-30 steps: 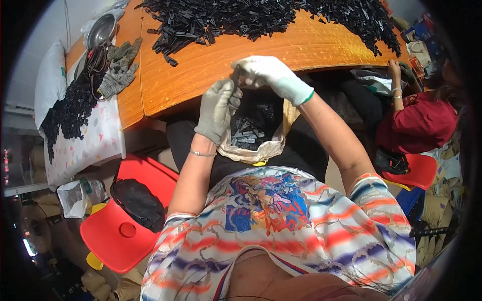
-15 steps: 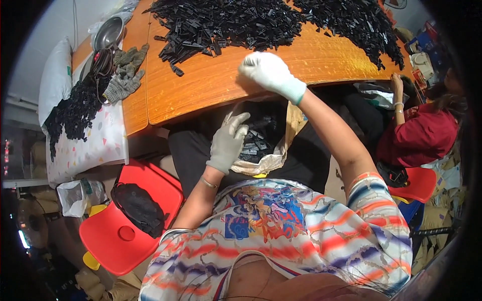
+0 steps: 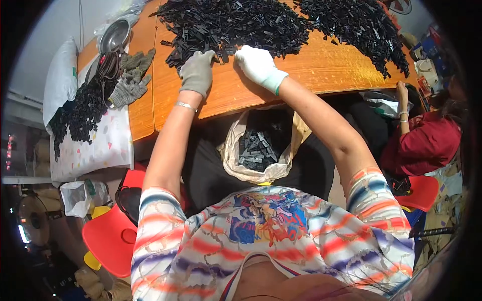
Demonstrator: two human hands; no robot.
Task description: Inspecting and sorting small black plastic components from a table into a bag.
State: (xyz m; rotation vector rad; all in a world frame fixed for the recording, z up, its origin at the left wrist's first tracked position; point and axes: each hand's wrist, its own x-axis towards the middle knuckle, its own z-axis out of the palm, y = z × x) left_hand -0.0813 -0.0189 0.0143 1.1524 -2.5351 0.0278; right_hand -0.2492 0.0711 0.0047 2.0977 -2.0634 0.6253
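My left hand, in a grey glove, reaches to the near edge of a large pile of small black plastic pieces on the table. Its fingers are curled down against the pieces; what they hold is hidden. Beside it, my right hand in a white glove is closed at the same edge, fingertips turned down and its contents out of sight. Between my thighs stands an opened-out sack with more black pieces inside.
The orange wooden table carries a second black pile at right. At left are grey work gloves, a metal bowl and more black pieces. A red chair stands left; a person in a dark red top sits right.
My left hand has gone from above the sack up to the pile. My right hand stays over the table, now at the pile's edge. The sack's mouth is now uncovered.
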